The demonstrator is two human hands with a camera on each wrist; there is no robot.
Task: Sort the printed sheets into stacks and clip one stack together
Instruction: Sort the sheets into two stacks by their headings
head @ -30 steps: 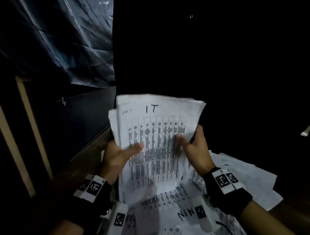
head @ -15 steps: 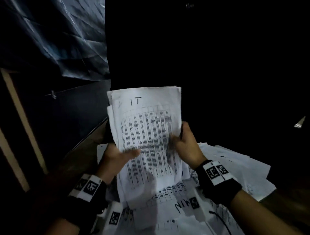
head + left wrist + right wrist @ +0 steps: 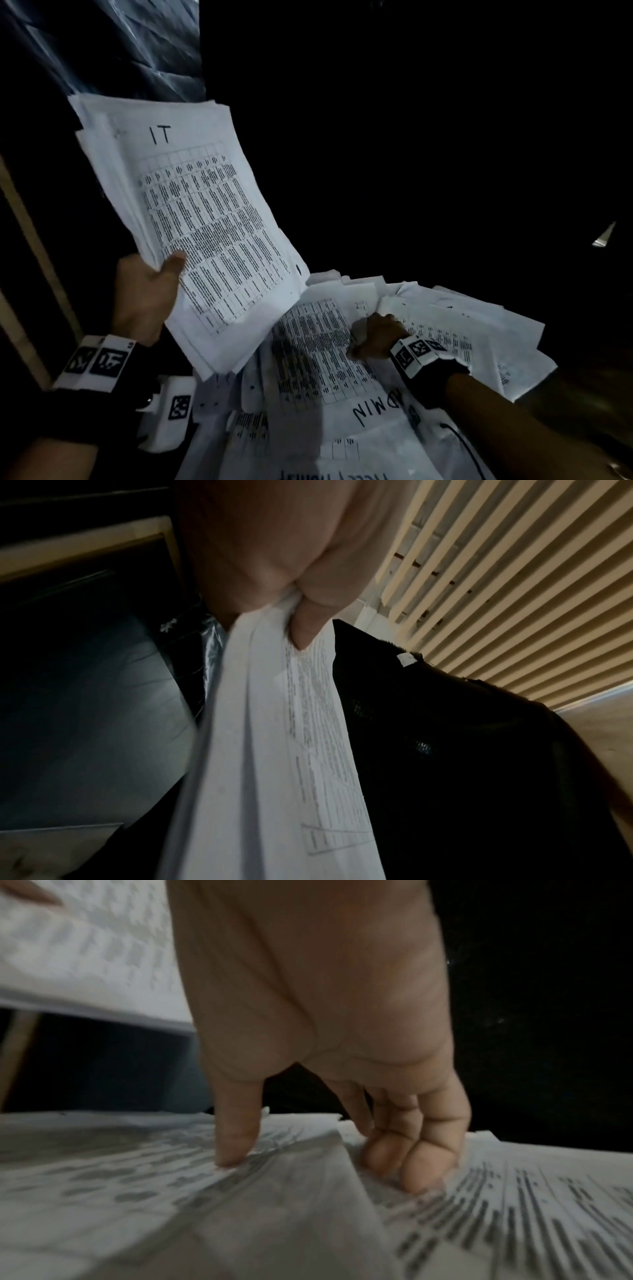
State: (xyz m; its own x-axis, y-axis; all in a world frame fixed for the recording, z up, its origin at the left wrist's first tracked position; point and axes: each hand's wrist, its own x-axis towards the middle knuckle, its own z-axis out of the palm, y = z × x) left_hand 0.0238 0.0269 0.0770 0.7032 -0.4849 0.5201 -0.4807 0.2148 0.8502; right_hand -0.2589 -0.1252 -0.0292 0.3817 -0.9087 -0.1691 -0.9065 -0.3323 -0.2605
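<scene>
Our left hand (image 3: 144, 301) pinches a thick stack of printed sheets (image 3: 202, 222) marked "IT", thumb on top, holding it tilted up in the air at the left. Our right hand (image 3: 375, 337) is down on the loose pile of sheets (image 3: 462, 325), thumb (image 3: 236, 1131) pressing a sheet marked "ADMIN" (image 3: 318, 356) while the curled fingers (image 3: 407, 1153) tuck under its lifted edge.
</scene>
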